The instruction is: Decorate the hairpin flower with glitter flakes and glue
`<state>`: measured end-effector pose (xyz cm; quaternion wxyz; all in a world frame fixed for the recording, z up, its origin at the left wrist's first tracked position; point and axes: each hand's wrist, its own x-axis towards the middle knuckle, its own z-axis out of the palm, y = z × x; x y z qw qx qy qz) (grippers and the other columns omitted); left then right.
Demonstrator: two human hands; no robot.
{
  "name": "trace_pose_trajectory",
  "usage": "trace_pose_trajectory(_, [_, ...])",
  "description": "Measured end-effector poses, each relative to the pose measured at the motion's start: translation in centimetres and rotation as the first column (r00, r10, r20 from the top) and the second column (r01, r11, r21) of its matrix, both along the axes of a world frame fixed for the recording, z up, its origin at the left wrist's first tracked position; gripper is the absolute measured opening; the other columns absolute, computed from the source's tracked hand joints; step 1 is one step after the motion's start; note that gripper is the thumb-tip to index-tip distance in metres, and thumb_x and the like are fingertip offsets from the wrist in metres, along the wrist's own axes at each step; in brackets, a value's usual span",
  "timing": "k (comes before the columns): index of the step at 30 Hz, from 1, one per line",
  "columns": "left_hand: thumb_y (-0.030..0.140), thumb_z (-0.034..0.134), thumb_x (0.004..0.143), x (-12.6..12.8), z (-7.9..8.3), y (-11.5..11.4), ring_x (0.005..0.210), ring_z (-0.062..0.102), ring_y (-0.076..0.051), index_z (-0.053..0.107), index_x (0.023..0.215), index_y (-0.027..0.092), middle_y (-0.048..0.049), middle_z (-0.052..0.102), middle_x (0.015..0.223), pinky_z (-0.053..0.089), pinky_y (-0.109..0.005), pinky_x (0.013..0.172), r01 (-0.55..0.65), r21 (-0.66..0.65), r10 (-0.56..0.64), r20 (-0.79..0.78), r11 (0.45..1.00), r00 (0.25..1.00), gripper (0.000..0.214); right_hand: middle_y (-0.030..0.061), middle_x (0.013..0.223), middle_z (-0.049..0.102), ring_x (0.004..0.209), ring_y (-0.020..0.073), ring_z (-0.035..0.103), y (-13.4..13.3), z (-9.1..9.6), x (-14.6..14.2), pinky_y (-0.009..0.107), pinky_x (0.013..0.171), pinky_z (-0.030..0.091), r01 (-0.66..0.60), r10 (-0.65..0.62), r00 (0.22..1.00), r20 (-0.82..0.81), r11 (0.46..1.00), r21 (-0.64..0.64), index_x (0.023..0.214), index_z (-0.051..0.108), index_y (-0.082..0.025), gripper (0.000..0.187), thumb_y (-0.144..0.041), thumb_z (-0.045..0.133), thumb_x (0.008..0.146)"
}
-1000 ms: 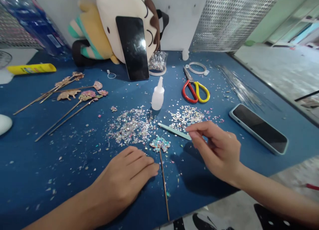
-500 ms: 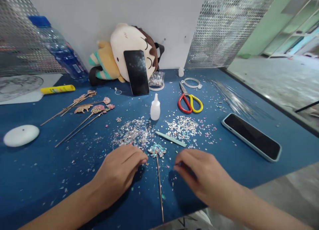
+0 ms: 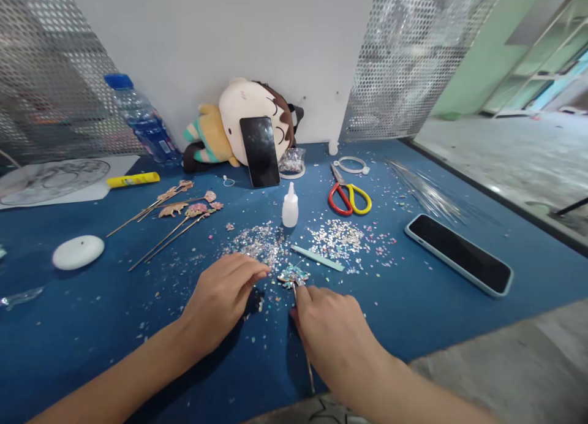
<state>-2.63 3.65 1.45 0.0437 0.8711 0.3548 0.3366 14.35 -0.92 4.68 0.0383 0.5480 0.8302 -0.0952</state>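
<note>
A hairpin (image 3: 293, 276) with a shiny blue-and-silver flaky ornament on a thin metal stick lies in front of me. My right hand (image 3: 328, 332) is closed around the stick just below the ornament. To the left of the ornament, my left hand (image 3: 225, 295) is closed with thumb and fingertips together; whether anything small sits between them is hidden. Piles of iridescent flakes (image 3: 260, 243) are spread beyond my hands. A pale green flat strip (image 3: 318, 258) lies beside the ornament, and a white squeeze bottle (image 3: 290, 208) stands behind it.
Red-and-yellow scissors (image 3: 349, 198) lie behind the flakes. A phone (image 3: 459, 252) is at right, another phone (image 3: 260, 152) leans on a plush doll (image 3: 250, 111). At left are finished-looking hairpins (image 3: 184, 212), a white oval object (image 3: 78, 252), a yellow tube (image 3: 133, 179) and a bottle (image 3: 144, 121).
My right hand has moved left and taken hold of the hairpin's stick. My left hand stays close to the ornament, fingertips slightly raised. The camera view has shifted.
</note>
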Motion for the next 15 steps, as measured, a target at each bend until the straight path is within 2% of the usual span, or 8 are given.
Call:
trace_pose_trajectory(3, [0.021,0.043,0.089,0.01,-0.12,0.02,0.071,0.056,-0.012,0.058,0.079,0.016,-0.0001,0.064,0.073,0.042,-0.024,0.069,-0.014,0.014,0.014,0.004,1.0,1.0,0.019,0.0091,0.071,0.064,0.054,0.0178,0.059,0.1,0.28,0.1,0.027,0.039,0.009,0.076,-0.075,0.995,0.06,0.997,-0.017,0.077,0.058,-0.012,0.025,0.005,0.048,0.063])
trace_pose_trajectory(6, [0.024,0.044,0.089,-0.03,-0.16,-0.04,0.071,0.056,-0.012,0.059,0.08,0.018,0.0004,0.064,0.073,0.043,-0.024,0.069,-0.036,0.028,0.036,0.015,0.999,0.999,0.019,0.0091,0.066,0.063,0.052,0.0165,0.058,0.18,0.28,0.38,0.027,0.038,0.008,0.136,-0.136,0.987,0.08,0.991,0.009,0.075,0.058,-0.011,0.024,0.006,0.046,0.062])
trace_pose_trajectory(11, [0.026,0.046,0.089,-0.1,-0.02,-0.21,0.072,0.057,-0.012,0.059,0.081,0.017,-0.0002,0.064,0.075,0.043,-0.024,0.069,-0.071,0.042,0.07,0.034,0.997,0.997,0.017,0.0097,0.068,0.062,0.054,0.0178,0.058,0.28,0.16,0.26,0.026,0.04,0.009,0.122,-0.122,0.988,0.09,0.992,0.011,0.074,0.057,-0.011,0.026,0.008,0.046,0.059])
trace_pose_trajectory(15, [0.027,0.047,0.088,-0.1,0.01,-0.26,0.07,0.057,-0.012,0.059,0.08,0.018,0.0005,0.064,0.073,0.044,-0.024,0.067,-0.081,0.043,0.079,0.042,0.996,0.996,0.017,0.0116,0.071,0.062,0.059,0.0195,0.058,0.35,-0.01,0.12,0.026,0.041,0.01,0.109,-0.113,0.99,0.08,0.993,0.048,0.073,0.056,-0.011,0.023,0.006,0.047,0.062])
